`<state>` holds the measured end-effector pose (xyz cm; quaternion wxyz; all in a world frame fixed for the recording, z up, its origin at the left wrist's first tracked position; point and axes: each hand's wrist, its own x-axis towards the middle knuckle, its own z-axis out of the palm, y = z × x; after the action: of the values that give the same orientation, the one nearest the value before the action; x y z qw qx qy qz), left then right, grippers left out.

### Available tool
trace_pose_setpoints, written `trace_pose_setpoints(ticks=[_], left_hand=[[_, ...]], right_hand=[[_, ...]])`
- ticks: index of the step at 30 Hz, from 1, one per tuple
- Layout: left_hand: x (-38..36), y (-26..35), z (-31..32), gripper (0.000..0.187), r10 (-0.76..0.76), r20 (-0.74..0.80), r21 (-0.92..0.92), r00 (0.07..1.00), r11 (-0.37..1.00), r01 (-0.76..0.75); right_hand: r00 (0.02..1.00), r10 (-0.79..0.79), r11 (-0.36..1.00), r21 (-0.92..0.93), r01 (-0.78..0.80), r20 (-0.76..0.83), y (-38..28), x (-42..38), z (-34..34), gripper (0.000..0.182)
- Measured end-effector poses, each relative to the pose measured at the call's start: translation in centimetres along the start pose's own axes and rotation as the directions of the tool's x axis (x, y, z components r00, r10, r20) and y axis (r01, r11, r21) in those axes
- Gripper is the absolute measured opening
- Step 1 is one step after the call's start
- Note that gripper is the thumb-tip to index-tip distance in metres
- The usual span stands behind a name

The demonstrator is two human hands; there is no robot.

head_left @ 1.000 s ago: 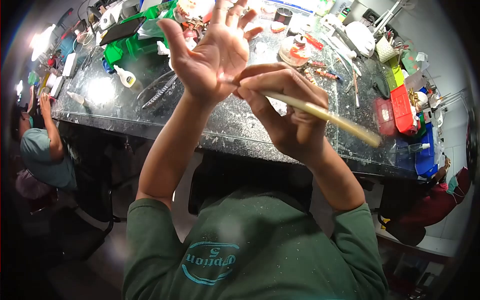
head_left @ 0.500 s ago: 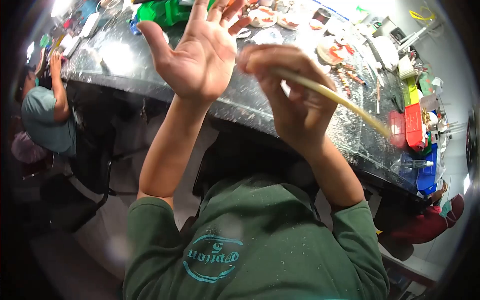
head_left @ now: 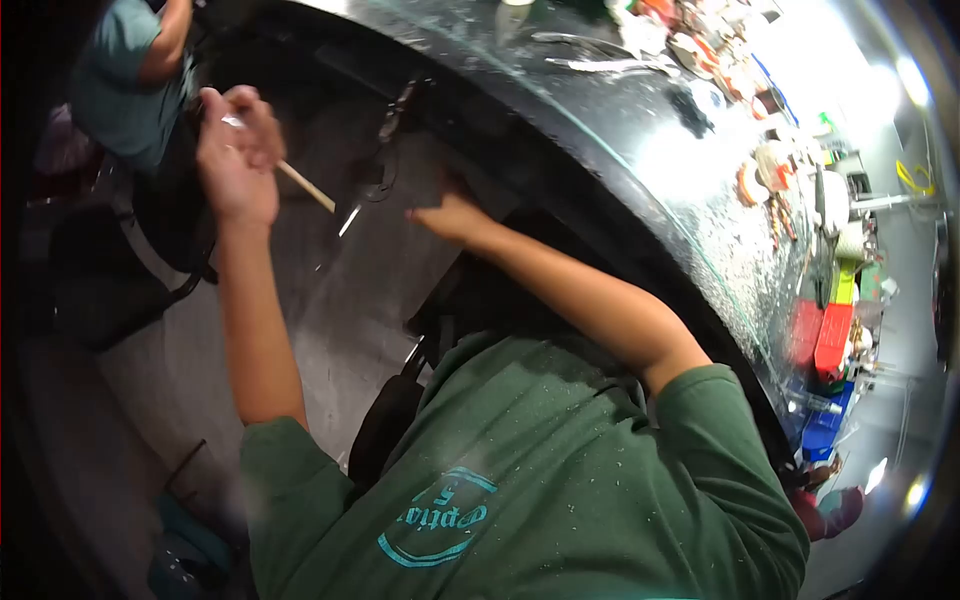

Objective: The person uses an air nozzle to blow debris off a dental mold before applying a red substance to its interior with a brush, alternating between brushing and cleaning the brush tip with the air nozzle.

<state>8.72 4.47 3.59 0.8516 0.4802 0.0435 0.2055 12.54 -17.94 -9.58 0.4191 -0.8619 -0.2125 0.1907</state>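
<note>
My left hand (head_left: 240, 165) is raised over the floor at the left, its fingers curled round a thin pale stick (head_left: 305, 187). The stick slants down to the right from the hand and has a shiny, narrow metal end. A small bright spot shows among the fingers. My right hand (head_left: 452, 218) is to the right of the stick and apart from it, blurred by motion, with the thumb stretched out to the left and nothing visible in it.
The dark worktable (head_left: 590, 140) curves across the upper right, dusted with pale powder. It bears metal pliers-like tools (head_left: 610, 66), dental models (head_left: 755, 182), a red bin (head_left: 833, 340) and a blue bin (head_left: 822, 432). Another person (head_left: 130, 85) sits at the upper left; a chair (head_left: 385, 420) is below.
The view has swung left. Both hands have moved from over the table to over the floor. The stick has passed from my right hand to my left, which has closed.
</note>
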Motion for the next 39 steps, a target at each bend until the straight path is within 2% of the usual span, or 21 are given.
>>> trace_pose_setpoints(ticks=[1,3,5,7,9,11,13,14,16,17,18,19,21,22,25,26,29,30,33,36,39], left_hand=[[-1.0,-0.6,-0.1,0.043,-0.091,-0.021,0.008,0.996,0.996,0.091],[-2.8,-3.2,-1.6,0.033,-0.078,-0.1,0.118,0.992,0.989,0.09],[-4.1,-4.8,-3.0,0.029,-0.091,-0.107,0.261,0.99,0.958,0.116],[-4.6,-6.3,-4.8,0.034,-0.068,-0.196,0.304,0.978,0.944,0.127],[-4.5,-7.9,-7.1,0.037,-0.063,-0.273,0.298,0.96,0.943,0.146],[-4.0,-9.6,-9.3,0.039,-0.018,-0.303,0.31,0.953,0.944,0.116],[-3.4,-11.0,-10.9,0.04,-0.006,-0.321,0.281,0.947,0.954,0.102],[-3.4,-11.1,-11.8,0.039,0.004,-0.229,0.435,0.973,0.895,0.099],[-3.4,-12.8,-13.9,0.034,0.059,-0.102,0.435,0.993,0.9,-0.009],[-3.4,-13.9,-14.8,0.032,0.089,-0.031,0.428,0.996,0.901,-0.067],[-4.0,-15.7,-15.2,0.02,0.12,-0.153,0.44,0.981,0.897,-0.041],[-4.1,-15.8,-15.0,0.018,0.088,-0.111,0.384,0.99,0.922,-0.039],[-3.6,-15.6,-14.4,0.013,0.041,-0.01,0.262,0.999,0.964,-0.037],[-3.7,-15.9,-12.3,0.02,0.292,0.109,0.46,0.95,0.832,-0.309],[-2.9,-14.2,-11.1,0.022,0.112,0.228,0.511,0.967,0.832,-0.217],[-2.6,-14.8,-11.2,0.028,0.114,0.206,0.481,0.972,0.853,-0.202],[-2.6,-14.3,-10.4,0.028,-0.134,0.058,0.487,0.989,0.869,0.089],[-2.6,-14.2,-10.7,0.032,-0.184,0.082,0.504,0.979,0.855,0.118],[-2.6,-14.9,-11.5,0.033,-0.084,0.166,0.657,0.983,0.753,-0.047],[-3.9,-14.8,-9.9,0.034,0.049,0.301,0.655,0.952,0.715,-0.244],[-3.8,-15.2,-9.9,0.033,-0.103,0.184,0.73,0.978,0.681,-0.066]], right_hand=[[0.966,-0.048,0.999,-0.014,0.046,-0.254,2.8,3.2,3.6,0.083],[0.919,-0.016,0.986,0.147,0.08,-0.393,4.5,8.6,6.6,0.076],[0.983,0.094,0.879,0.476,-0.007,-0.159,3.6,11.6,6.0,0.073],[0.982,0.141,0.791,0.611,-0.034,-0.128,1.8,11.4,5.9,0.056],[0.98,0.049,0.889,0.457,0.045,-0.193,0.4,10.0,5.7,0.042],[0.943,-0.216,0.976,-0.042,0.212,-0.252,-0.2,6.3,6.0,0.03],[0.919,-0.361,0.924,0.07,0.375,-0.162,-4.5,0.4,2.6,0.021],[0.892,-0.446,0.88,0.144,0.452,-0.076,-4.9,-0.1,1.4,0.021],[0.8,-0.597,0.769,0.326,0.55,0.058,-4.9,-1.5,-0.5,0.019],[0.813,-0.551,0.821,0.297,0.488,0.186,-5.6,-1.8,-1.9,0.015],[0.805,-0.54,0.837,0.251,0.486,0.243,-6.5,-2.0,-3.2,0.014],[0.799,-0.523,0.852,0.2,0.483,0.296,-7.2,-2.1,-4.1,0.013],[0.868,-0.409,0.912,0.097,0.398,0.282,-8.2,-2.5,-5.1,0.02],[0.892,-0.324,0.943,0.026,0.333,0.316,-8.8,-2.8,-5.7,0.021],[0.941,-0.217,0.973,-0.024,0.231,0.261,-9.7,-3.5,-6.3,0.037],[0.954,-0.202,0.978,-0.011,0.209,0.221,-9.5,-3.8,-6.3,0.044],[0.972,-0.184,0.983,0.014,0.184,0.146,-8.7,-4.6,-6.2,0.044],[0.976,-0.184,0.983,0.033,0.181,0.12,-8.4,-4.8,-6.3,0.044],[0.975,-0.221,0.974,0.053,0.22,0.005,-8.2,-5.4,-7.1,0.043],[0.984,-0.133,0.988,-0.068,0.141,0.116,-8.6,-5.5,-7.7,0.039],[0.991,-0.131,0.991,0.007,0.131,0.03,-8.4,-5.3,-7.5,0.036]])
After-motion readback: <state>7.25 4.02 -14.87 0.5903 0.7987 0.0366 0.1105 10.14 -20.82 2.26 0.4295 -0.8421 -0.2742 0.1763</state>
